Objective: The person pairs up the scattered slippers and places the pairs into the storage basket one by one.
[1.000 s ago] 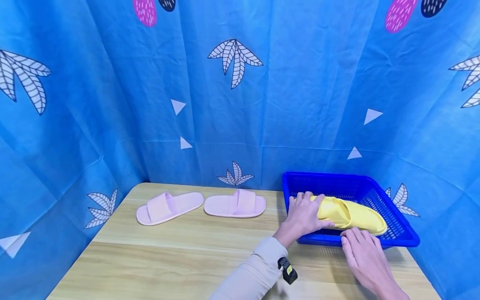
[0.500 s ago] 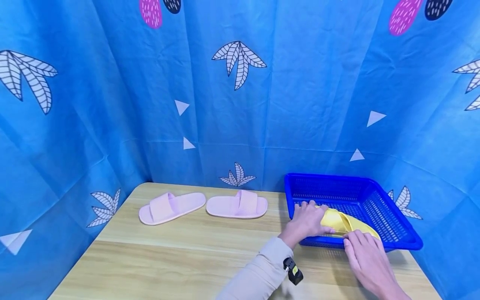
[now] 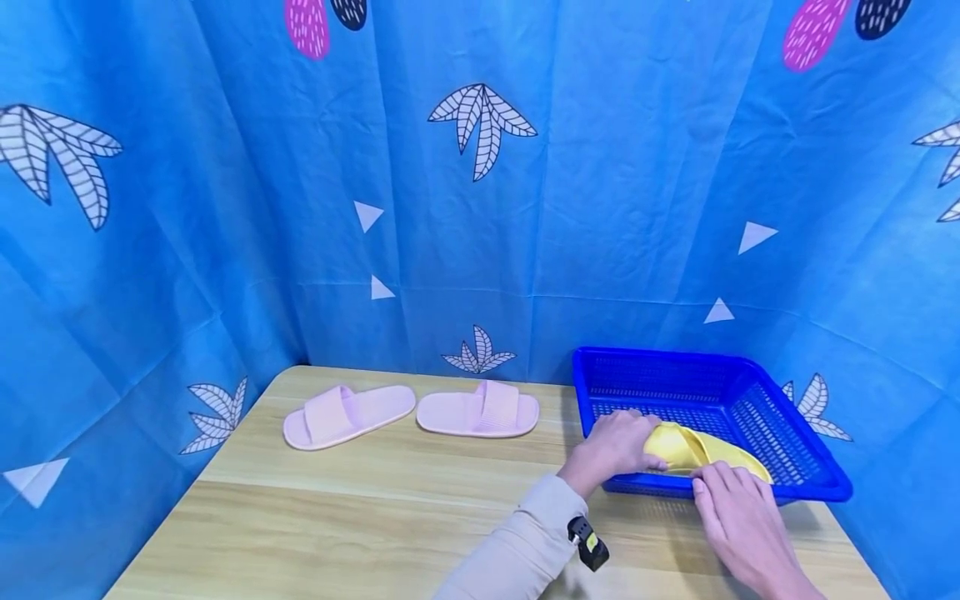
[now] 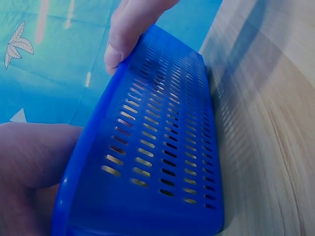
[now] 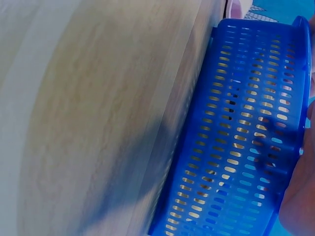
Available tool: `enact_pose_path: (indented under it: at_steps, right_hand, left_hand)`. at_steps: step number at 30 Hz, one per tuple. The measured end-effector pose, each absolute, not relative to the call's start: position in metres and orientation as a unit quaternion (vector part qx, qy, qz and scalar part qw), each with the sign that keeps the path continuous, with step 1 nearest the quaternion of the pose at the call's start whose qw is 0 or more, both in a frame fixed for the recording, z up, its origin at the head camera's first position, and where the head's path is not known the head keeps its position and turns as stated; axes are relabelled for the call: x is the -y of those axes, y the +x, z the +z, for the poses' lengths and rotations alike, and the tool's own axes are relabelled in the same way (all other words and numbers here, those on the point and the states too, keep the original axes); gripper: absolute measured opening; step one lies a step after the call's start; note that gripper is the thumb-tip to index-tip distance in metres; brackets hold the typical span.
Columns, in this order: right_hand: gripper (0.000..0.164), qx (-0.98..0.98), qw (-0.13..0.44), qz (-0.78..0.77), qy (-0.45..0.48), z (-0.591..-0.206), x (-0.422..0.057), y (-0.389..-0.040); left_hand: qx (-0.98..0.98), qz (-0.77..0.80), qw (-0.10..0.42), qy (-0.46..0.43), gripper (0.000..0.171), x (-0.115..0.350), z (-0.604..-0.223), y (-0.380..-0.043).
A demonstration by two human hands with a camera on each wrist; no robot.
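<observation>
A yellow slipper (image 3: 676,448) lies in the blue plastic basket (image 3: 801,433), close along its front wall. My left hand (image 3: 617,446) holds the slipper's left end, its fingers over the top and the thumb on the near side. The right hand (image 3: 742,517) rests at the basket's front rim with its fingers bent over the edge, right beside the slipper. In the left wrist view, fingers (image 4: 129,32) lie over the rim, and the slotted basket wall (image 4: 162,123) hides most of the slipper. The right wrist view shows the basket's outer wall (image 5: 241,113) and part of a hand at the right.
Two pale pink slippers lie at the back of the wooden table (image 3: 360,517): one slipper (image 3: 348,415) at the left, the other slipper (image 3: 477,410) between it and the basket. A blue patterned curtain (image 3: 480,233) hangs behind and along both sides.
The yellow slipper has come down and nearer, toward the basket's front wall, with my left hand on it. My right hand has stayed at the front rim. The head view has shifted slightly.
</observation>
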State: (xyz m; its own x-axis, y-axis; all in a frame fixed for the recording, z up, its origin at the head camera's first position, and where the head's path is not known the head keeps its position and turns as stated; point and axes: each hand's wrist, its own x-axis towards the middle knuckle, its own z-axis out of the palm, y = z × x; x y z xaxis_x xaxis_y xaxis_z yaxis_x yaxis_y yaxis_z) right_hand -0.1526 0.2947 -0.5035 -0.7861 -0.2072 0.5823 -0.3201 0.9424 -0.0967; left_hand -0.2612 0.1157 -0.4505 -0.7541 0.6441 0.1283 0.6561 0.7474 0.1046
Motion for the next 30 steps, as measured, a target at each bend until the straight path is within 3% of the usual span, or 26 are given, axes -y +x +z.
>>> enact_pose_path:
  at_steps: [12,30]
  right_hand:
    - [0.008,0.937,0.302,0.099,0.146,-0.5000,-0.3024,-0.1528]
    - [0.008,0.935,0.301,0.115,0.149,-0.5038,-0.2978,-0.1555]
  left_hand:
    - [0.928,-0.095,0.021,-0.361,0.064,-0.1227,-0.4479,-0.2624]
    - [0.940,-0.057,0.049,-0.332,0.065,-0.1160,-0.4508,-0.2630]
